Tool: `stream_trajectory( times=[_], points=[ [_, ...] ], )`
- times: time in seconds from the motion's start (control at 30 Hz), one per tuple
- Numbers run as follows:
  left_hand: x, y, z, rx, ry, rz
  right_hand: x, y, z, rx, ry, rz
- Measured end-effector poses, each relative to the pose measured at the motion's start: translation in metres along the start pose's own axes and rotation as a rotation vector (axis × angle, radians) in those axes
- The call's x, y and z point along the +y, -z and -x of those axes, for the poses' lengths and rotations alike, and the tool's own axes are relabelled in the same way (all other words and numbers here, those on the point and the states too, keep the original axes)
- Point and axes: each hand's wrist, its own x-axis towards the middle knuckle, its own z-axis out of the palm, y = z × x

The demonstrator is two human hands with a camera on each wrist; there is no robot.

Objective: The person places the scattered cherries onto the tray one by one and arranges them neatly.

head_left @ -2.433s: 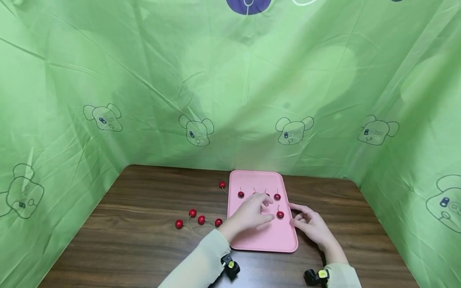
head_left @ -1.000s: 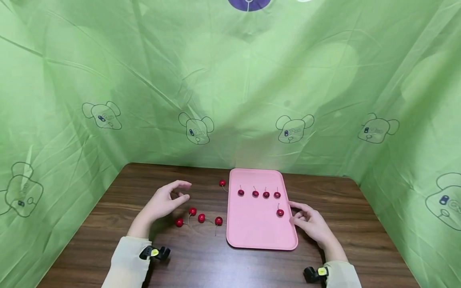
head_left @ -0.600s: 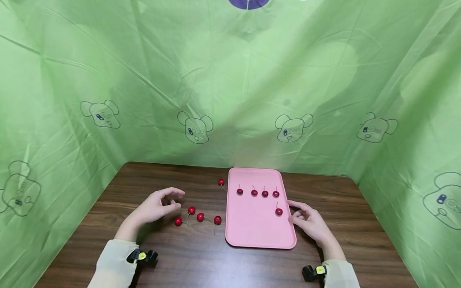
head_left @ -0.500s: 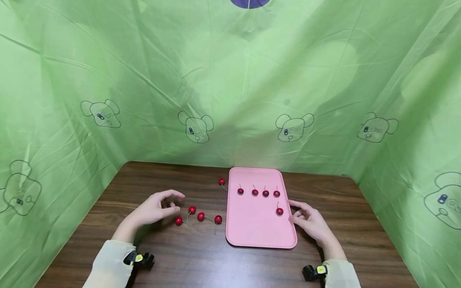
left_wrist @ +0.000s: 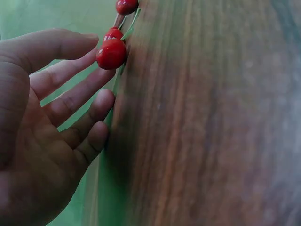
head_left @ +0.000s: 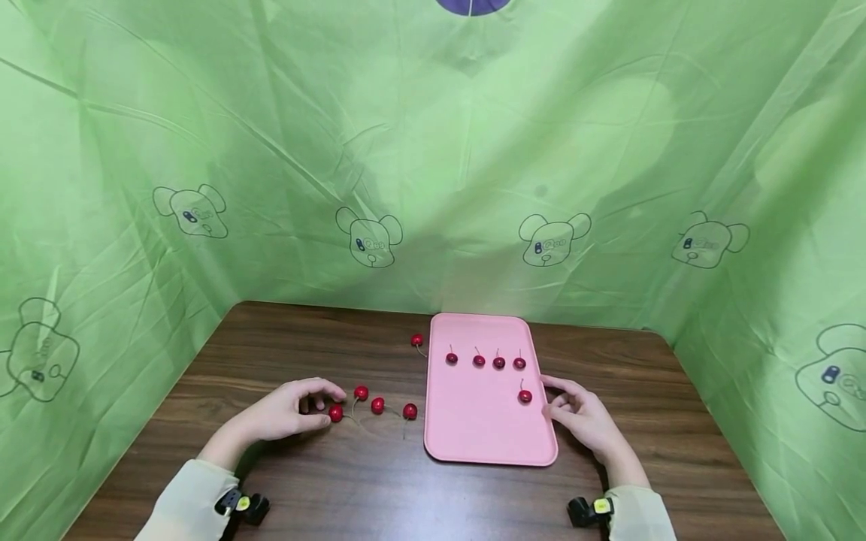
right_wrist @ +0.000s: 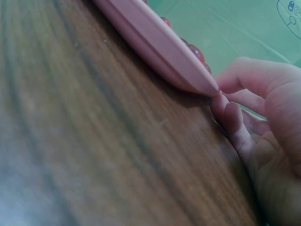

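My left hand (head_left: 287,409) is low over the table, with thumb and forefinger spread on either side of the leftmost cherry (head_left: 335,412). In the left wrist view this red cherry (left_wrist: 111,54) lies right by the thumb tip, the fingers loosely bent behind it. Three more red cherries with thin stems lie just to its right, one of them a cherry (head_left: 410,411) near the tray. My right hand (head_left: 587,421) touches the right edge of the pink tray (head_left: 490,443) with thumb and forefinger tips. Several darker cherries are on the tray, four in a row and one cherry (head_left: 525,396) below.
Another red cherry (head_left: 416,340) lies by the tray's upper left side, its stem pointing toward the rim. The brown wooden table (head_left: 379,496) is enclosed by a green cloth (head_left: 460,150) printed with bear heads.
My left hand has left the tray, swung left over the table and come down around the leftmost cherry. My right hand stays at the tray's edge. The cherries lie as before.
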Motion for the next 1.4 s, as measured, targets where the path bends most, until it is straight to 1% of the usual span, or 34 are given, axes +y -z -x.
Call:
stream_trajectory(
  times=[0.2, 0.47, 0.63, 0.87, 0.97, 1.2, 1.3, 1.4],
  points=[
    [-0.002, -0.004, -0.001, 0.001, -0.018, -0.032, -0.001, 0.000, 0.000, 0.004, 0.004, 0.000],
    [0.000, -0.005, -0.001, -0.005, -0.043, -0.014, -0.003, 0.000, 0.000, -0.003, -0.001, 0.001],
    [0.001, -0.005, -0.001, -0.013, -0.034, -0.045, -0.002, 0.000, -0.001, -0.002, -0.001, 0.004],
    [-0.002, -0.005, -0.001, -0.020, -0.012, -0.108, 0.000, 0.000, -0.001, -0.003, 0.012, 0.001],
    [-0.002, -0.004, 0.000, -0.020, -0.007, -0.116, 0.000, 0.000, -0.001, -0.003, 0.015, -0.004],
    [0.000, -0.003, 0.000, -0.021, 0.017, -0.096, 0.000, -0.001, -0.001, -0.002, 0.013, -0.004],
    [0.003, 0.000, 0.000, -0.015, 0.035, -0.063, 0.000, -0.001, -0.001, -0.002, 0.013, 0.000],
    [0.008, 0.003, -0.001, 0.006, 0.052, -0.022, 0.001, 0.000, -0.001, -0.001, 0.012, 0.002]
  ],
)
